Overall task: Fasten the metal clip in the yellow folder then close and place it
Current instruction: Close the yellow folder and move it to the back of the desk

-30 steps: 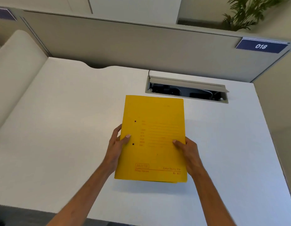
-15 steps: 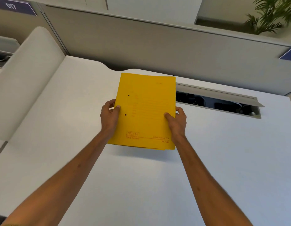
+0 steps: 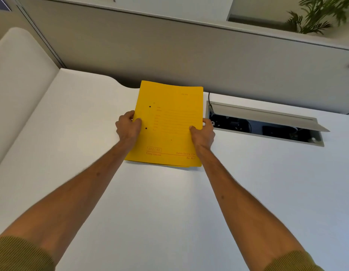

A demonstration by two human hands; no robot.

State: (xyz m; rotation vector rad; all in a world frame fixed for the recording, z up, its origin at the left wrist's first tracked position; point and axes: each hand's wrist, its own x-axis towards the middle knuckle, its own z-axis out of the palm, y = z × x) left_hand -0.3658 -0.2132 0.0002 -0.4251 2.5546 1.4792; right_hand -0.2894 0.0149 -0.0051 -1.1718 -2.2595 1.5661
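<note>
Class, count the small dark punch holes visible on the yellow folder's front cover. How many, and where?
2. The upper punch hole and the lower punch hole both sit near the left edge of the closed yellow card folder, beside the left hand.

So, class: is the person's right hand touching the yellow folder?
Touching. The head view shows the right hand gripping the yellow folder's right edge, thumb pressed on its cover and fingers wrapped behind.
</note>
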